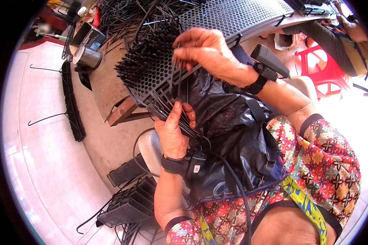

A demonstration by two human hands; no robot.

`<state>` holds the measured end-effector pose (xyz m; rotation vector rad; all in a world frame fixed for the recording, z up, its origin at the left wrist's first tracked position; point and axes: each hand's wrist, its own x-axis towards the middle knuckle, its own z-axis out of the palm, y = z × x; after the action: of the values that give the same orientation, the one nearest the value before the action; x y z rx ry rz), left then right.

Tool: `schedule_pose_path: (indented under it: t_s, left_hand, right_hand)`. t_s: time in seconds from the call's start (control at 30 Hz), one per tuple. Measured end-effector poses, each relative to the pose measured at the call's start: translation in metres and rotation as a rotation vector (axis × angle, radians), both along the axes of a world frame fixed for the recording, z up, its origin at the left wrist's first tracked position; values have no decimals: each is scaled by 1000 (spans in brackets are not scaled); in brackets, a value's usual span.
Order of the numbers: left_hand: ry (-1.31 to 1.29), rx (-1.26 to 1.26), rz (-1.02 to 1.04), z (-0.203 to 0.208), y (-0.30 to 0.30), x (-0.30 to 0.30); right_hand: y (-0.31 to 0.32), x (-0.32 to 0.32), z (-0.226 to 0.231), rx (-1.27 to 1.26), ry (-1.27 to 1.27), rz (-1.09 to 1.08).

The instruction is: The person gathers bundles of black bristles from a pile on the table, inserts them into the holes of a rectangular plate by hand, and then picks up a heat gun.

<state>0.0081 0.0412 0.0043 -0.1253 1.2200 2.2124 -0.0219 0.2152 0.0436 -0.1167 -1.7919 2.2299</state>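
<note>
My left hand (171, 132) is closed around a bundle of thin dark rods (161, 107), which fan out past the thumb and fingers. Above it, my right hand (214, 55) pinches a thin dark rod (180, 79) between thumb and fingers, its lower end near the bundle. Just beyond both hands lies a perforated metal plate (229, 18) with rows of round holes. Many short dark rods (149, 57) stand packed in the holes at its left end. A black plastic apron (229, 118) covers my lap beneath the hands.
A heap of loose dark rods (122, 16) covers the table's far side. A metal cup (87, 56) and a box (90, 37) stand at its left edge. Black racks (131, 200) sit on the floor at lower left. A red plastic stool (323, 71) and another person's arm (353, 30) are at right.
</note>
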Motion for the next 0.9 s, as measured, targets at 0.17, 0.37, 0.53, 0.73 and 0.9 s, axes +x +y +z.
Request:
schedule_pose_path:
  t_s: [0.17,0.37,0.53,0.73,0.9]
  left_hand:
    - [-56,76,113,-6,-2,-7]
    - [-116,75,147,-7,-3,-12]
    - [-155,113,38,-6,-7,-11]
    - [-239,103,-8,-2,-7,-11]
    - [-247,160,26,-7,-6,-13]
  right_hand:
    - [-1,-31,-6,298,369,-200]
    - [-9,-39,-14,664,466,-224]
    - [-11,-40,-9,824,553,-222]
    - [-12,-41,-7,800,516,-122]
    - [-8,-55,-15,1101,684,-8]
